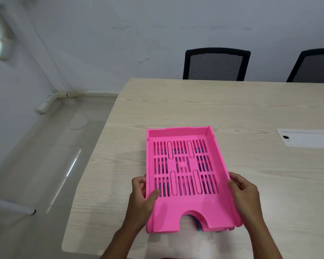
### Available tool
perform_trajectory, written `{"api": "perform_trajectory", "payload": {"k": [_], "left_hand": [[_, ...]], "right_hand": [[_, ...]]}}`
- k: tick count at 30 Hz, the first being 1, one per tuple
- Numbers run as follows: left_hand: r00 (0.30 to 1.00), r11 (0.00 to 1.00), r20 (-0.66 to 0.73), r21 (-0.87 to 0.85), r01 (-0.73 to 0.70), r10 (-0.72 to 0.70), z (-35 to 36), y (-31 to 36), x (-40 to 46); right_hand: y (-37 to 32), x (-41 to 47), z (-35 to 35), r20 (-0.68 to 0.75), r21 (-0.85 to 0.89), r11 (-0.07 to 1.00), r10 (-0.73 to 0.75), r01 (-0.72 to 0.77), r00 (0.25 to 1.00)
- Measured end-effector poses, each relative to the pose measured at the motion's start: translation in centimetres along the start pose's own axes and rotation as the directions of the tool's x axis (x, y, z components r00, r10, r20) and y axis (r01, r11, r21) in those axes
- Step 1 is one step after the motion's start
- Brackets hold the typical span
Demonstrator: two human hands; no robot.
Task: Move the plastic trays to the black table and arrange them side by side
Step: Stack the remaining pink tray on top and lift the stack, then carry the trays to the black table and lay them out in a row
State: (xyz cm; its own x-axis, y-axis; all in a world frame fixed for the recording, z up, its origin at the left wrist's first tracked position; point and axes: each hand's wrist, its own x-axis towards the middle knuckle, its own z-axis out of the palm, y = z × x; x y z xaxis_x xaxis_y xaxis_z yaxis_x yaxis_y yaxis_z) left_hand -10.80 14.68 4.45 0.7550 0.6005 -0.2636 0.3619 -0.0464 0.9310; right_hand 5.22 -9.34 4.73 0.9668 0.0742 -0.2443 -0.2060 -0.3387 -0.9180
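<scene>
Head view, items as I log them from the remote station:

1. Pink tray [187, 176]: slotted plastic, lower centre of the frame, with a half-round cut-out in its near edge. It sits on top of a stack; a blue tray [197, 224] shows through the slots and in the cut-out. I cannot tell how many trays lie beneath.

2. Left hand [142, 199]: lower centre-left, clamped on the pink tray's left wall, thumb lying inside on the slotted floor, fingers curled around the outer side.

3. Right hand [245, 195]: lower centre-right, gripping the tray's right wall from outside, fingers wrapped over the rim. The two hands are apart, one on each long side.

4. Light wood table [176, 109]: fills the centre and right of the frame; the stack rests on or just above its near part, which of the two I cannot tell.

5. White cable hatch [307, 140]: set into the tabletop, right edge, well apart from the trays.

6. Two black mesh chairs [216, 64]: upper right, behind the table's far edge, against a pale wall.

7. Glossy floor [45, 156]: left side.
</scene>
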Motion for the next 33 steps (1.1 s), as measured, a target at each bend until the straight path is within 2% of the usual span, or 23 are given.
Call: {"api": "perform_trajectory", "payload": {"k": [9,13,16,18,20,23,27,33], "left_hand": [[1.0,0.999,0.001,0.043,-0.028,0.028,-0.5,-0.7,0.8],[0.999,0.998,-0.027,-0.05,-0.035,0.033,-0.5,-0.8,1.9],[0.999,0.989,-0.012,-0.138,0.048,-0.051,-0.2,-0.6,3.5],[0.984,0.967,0.067,-0.185,0.174,-0.164,-0.1,-0.7,4.6],[0.954,0.928,0.17,-0.24,0.285,-0.249,0.0,-1.5,5.5],[0.912,0.874,0.296,-0.311,0.373,-0.284,0.4,-2.4,6.0],[0.916,0.861,0.304,-0.356,0.363,-0.26,0.6,-2.1,5.8],[0.953,0.849,0.21,-0.441,0.292,-0.219,-1.3,-2.7,5.6]], "right_hand": [[0.4,0.0,-0.1,-0.015,0.011,1.0,0.008,-0.007,1.0],[0.2,0.7,-0.1,-0.01,0.05,0.999,-0.003,0.004,1.0],[0.3,2.0,-0.1,0.109,0.064,0.998,-0.003,-0.004,0.994],[0.6,2.9,0.1,0.26,0.136,0.985,0.066,-0.105,0.963],[0.6,3.5,0.4,0.406,0.186,0.951,0.154,-0.246,0.901],[1.1,3.7,0.6,0.48,0.215,0.91,0.219,-0.355,0.85],[2.4,4.4,0.9,0.452,0.219,0.909,0.229,-0.356,0.862],[1.3,4.5,3.0,0.539,0.263,0.895,0.174,-0.361,0.824]]}}
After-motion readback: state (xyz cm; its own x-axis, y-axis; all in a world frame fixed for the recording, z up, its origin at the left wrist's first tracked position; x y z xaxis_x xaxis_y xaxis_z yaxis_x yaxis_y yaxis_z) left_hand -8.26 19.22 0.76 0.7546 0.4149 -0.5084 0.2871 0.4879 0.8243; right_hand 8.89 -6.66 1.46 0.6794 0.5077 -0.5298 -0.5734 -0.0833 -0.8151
